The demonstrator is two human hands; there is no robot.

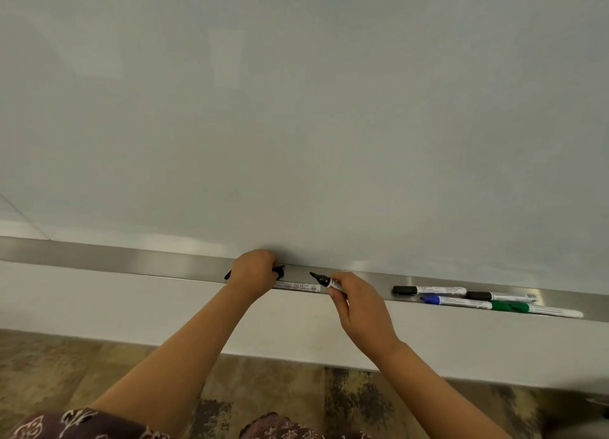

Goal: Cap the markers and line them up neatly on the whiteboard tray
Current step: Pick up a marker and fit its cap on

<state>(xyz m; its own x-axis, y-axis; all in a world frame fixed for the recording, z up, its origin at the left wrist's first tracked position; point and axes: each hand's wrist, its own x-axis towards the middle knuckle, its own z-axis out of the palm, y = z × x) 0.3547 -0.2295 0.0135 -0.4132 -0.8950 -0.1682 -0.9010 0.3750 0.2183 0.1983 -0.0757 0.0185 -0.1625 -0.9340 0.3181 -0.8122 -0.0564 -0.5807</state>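
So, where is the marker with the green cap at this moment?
In the head view it lies on the tray, far right, in the front row: the green-capped marker sits just right of the blue-capped marker, beyond the right hand.

A pale wall (99, 293) runs across the frame's lower half. Below it, along the bottom edge, lies a mottled brown floor (43, 366). Patterned dark fabric (82, 423) fills the lower left corner.

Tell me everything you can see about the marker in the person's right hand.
The uncapped black marker has a white printed barrel, a black collar and a bare black tip pointing left and slightly up. The right hand pinches its barrel just above the metal whiteboard tray; its rear end is hidden in the hand. No cap is on it.
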